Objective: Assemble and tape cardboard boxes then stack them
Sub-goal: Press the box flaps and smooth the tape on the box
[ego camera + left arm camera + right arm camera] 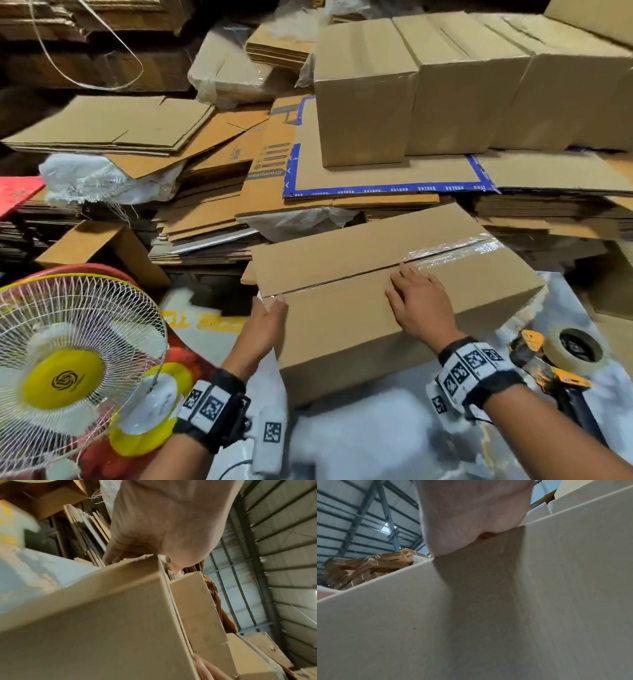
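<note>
Head view: a long plain brown cardboard box (394, 308) lies closed on a pale, shiny floor sheet (370, 442), and every place below is given relative to this box.
Box seam: its two top flaps meet along a lengthwise slit; clear glossy tape (455, 251) covers the far-right stretch of that slit, while the near-left stretch shows bare cardboard.
Left hand: the left hand (265, 329) grasps the box's near-left end, thumb on the top edge by the slit, fingers wrapped round the corner; the left wrist view shows the same corner (154, 559) pinched under the hand.
Right hand: the right hand (419, 305) lies flat on the box's top, fingers straight and spread, fingertips reaching the slit just short of the tape; it is released, pressing, clasping nothing.
Right wrist view: the heel of the palm (471, 520) sits on the top edge of the box's side wall (488, 615).
Tape tool: a yellow-and-black handheld tape dispenser with a clear roll (561, 356) lies on the sheet just right of the box.
Finished stock: three assembled brown cartons (462, 82) stand in a row behind the box, on flattened cardboard sheets edged with blue printed tape (387, 174).
Fan: a white wire-caged fan with a yellow hub (68, 370) stands to the box's left.
</note>
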Available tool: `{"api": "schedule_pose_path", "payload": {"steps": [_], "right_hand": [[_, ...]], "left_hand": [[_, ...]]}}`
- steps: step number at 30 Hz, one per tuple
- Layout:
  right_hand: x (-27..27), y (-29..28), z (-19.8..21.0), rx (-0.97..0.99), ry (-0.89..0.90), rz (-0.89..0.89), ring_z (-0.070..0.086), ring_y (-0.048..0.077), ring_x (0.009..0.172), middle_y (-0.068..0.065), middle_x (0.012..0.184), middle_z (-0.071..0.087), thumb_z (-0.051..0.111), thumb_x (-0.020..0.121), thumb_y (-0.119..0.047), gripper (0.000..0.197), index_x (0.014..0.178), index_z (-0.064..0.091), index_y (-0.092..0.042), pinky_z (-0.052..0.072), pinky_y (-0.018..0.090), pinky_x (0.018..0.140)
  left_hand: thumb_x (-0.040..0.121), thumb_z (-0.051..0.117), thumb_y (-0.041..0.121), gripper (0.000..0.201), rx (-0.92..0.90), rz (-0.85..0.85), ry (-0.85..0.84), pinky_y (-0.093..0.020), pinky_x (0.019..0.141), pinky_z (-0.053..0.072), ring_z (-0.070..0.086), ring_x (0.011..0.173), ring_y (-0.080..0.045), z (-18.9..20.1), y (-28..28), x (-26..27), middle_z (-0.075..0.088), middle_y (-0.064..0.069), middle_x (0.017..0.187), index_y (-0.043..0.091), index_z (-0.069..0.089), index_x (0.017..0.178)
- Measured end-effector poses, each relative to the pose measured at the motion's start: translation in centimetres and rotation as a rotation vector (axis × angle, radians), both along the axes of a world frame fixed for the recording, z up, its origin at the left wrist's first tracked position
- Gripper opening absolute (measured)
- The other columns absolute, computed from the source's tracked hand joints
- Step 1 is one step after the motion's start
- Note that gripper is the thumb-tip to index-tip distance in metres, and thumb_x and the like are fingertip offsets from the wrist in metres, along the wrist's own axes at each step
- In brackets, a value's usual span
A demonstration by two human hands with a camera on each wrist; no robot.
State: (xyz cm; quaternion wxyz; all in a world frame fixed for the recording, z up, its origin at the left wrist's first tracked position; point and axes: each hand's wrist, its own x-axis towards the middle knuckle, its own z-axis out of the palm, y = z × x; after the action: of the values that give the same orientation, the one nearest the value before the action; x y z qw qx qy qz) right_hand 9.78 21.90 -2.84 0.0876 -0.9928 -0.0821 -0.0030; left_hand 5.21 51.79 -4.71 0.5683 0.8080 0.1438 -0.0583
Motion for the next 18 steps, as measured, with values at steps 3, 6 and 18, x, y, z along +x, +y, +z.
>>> {"api": "schedule_pose_path", "payload": {"steps": [3,6,18], "right_hand": [[-2.0,0.4,-0.7,0.075,-0.030,-0.143,0.023,0.022,0.153,0.005,0.159,0.040,0.033,0.105,-0.044,0.047,0.140,0.057,-0.024,0.015,0.056,0.121],[-4.0,1.5,-1.2,0.106,-0.049,-0.255,0.013,0.031,0.155,0.010,0.166,0.025,0.044,0.103,-0.044,0.045,0.142,0.055,-0.026,0.008,0.066,0.117],[-8.0,-3.9,-0.4,0.971,0.186,-0.596,0.066,0.036,0.097,0.017,0.135,0.047,0.073,0.087,-0.043,0.080,0.148,0.022,-0.043,0.062,0.039,0.062]], "left_hand": [[0.104,0.045,0.049,0.080,0.172,0.111,-0.073,-0.040,0.118,0.027,0.028,0.150,-0.030,2.3,2.2,2.8,0.022,-0.007,0.166,0.015,0.001,0.163],[0.103,0.052,0.043,0.075,0.270,0.121,-0.233,-0.039,0.119,0.026,0.029,0.151,-0.025,3.5,4.4,7.3,0.025,-0.008,0.166,0.014,0.016,0.162],[0.082,0.078,0.054,0.067,0.447,-0.126,-0.138,-0.033,0.081,0.042,0.059,0.107,-0.021,1.1,2.6,3.6,0.064,-0.004,0.120,0.017,0.056,0.134]]}}
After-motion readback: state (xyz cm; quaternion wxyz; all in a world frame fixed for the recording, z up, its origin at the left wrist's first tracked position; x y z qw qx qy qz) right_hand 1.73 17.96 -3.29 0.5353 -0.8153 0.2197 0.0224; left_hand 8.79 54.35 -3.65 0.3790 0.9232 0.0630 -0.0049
